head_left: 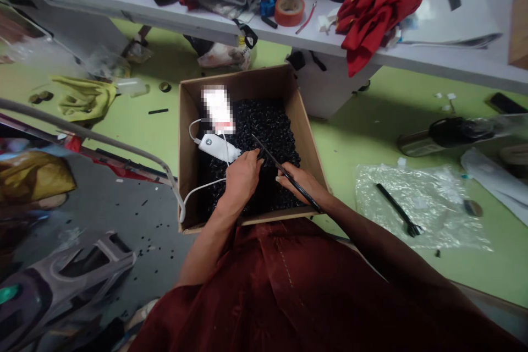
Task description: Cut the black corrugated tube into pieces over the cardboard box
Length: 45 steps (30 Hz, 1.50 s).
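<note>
An open cardboard box [311, 146] in front of me holds a heap of small shiny black pieces [264, 115]. Over the heap, my right hand [299, 182] grips a long, thin dark tool [295, 182] with a pointed tip, which slants up and left. The fingers of my left hand [243, 173] are pinched together close to that tool; whatever is between them is too small and dark to name. Just beyond my left hand lies a white power-adapter-like device [216, 147] with white cables, and a blurred-out white item [218, 109] is behind it.
A grey cable [159, 159] loops over the box's left side. Right of the box, a clear plastic bag [379, 209] lies under a black strip [394, 203], near a dark bottle [441, 132]. The shelf above carries orange tape [289, 11] and red cloth [377, 5].
</note>
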### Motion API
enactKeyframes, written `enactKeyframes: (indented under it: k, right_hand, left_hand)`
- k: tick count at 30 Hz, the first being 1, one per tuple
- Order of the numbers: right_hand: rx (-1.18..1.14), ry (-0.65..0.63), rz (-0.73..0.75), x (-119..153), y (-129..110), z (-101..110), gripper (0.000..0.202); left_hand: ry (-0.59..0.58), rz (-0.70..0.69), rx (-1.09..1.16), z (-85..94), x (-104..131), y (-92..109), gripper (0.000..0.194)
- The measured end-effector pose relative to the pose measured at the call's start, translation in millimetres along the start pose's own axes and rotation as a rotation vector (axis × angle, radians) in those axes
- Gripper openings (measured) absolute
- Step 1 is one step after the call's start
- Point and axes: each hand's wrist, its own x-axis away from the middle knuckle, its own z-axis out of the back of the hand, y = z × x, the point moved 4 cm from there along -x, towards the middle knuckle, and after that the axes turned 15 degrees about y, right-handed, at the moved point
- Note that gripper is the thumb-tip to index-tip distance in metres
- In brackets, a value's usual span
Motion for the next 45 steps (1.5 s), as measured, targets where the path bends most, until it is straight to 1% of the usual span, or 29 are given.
enactKeyframes:
  k: [4,8,10,12,15,18,21,23,27,29,32,34,40,45]
  right_hand:
    - [0.012,0.02,0.037,0,3,-1,0.016]
    - [0.016,0.044,0.057,1,4,-2,0.017]
    - [-0.003,0.047,0.022,1,4,-1,0.017]
    - [-0.064,0.038,-0.057,1,4,0,0.018]
    - [-0.207,0.021,-0.145,3,5,2,0.025]
    - [-0.296,0.035,-0.125,6,5,4,0.032]
    - [-0.305,0.047,-0.099,8,5,6,0.035]
    - [-0.285,0.048,-0.094,9,6,7,0.036]
    - [-0.217,0.075,-0.054,8,6,6,0.036]
    - [-0.209,0.096,-0.004,7,6,5,0.041]
    - [-0.227,0.111,0.049,7,8,2,0.05]
    - [-0.229,0.116,0.075,6,10,1,0.055]
    - [-0.206,0.077,0.094,7,11,-2,0.062]
    - [-0.203,0.063,0.087,7,9,-2,0.065]
  left_hand:
    - [-0.032,0.023,-0.01,-0.8,-1,-1,0.032]
    - [-0.011,0.097,0.06,1.1,-4,-4,0.033]
    - [0.003,0.131,0.183,3.1,-5,-5,0.033]
    - [0.008,0.186,0.354,4.7,-5,-8,0.033]
    - [-0.046,0.289,0.621,3.7,-4,-11,0.037]
    - [-0.169,0.363,0.823,-0.6,-1,-10,0.046]
    - [-0.252,0.442,0.915,-3.8,1,-9,0.05]
    - [-0.259,0.495,0.955,-4.1,2,-9,0.05]
    - [-0.199,0.574,1.08,-0.2,-1,-7,0.047]
    - [-0.184,0.591,1.135,2.1,-2,-5,0.044]
    - [-0.18,0.585,1.166,5.2,-2,-3,0.029]
    - [-0.19,0.577,1.177,6.6,-1,-2,0.022]
    - [-0.255,0.58,1.28,9.8,1,1,0.023]
    - [-0.29,0.596,1.291,9.4,1,2,0.025]
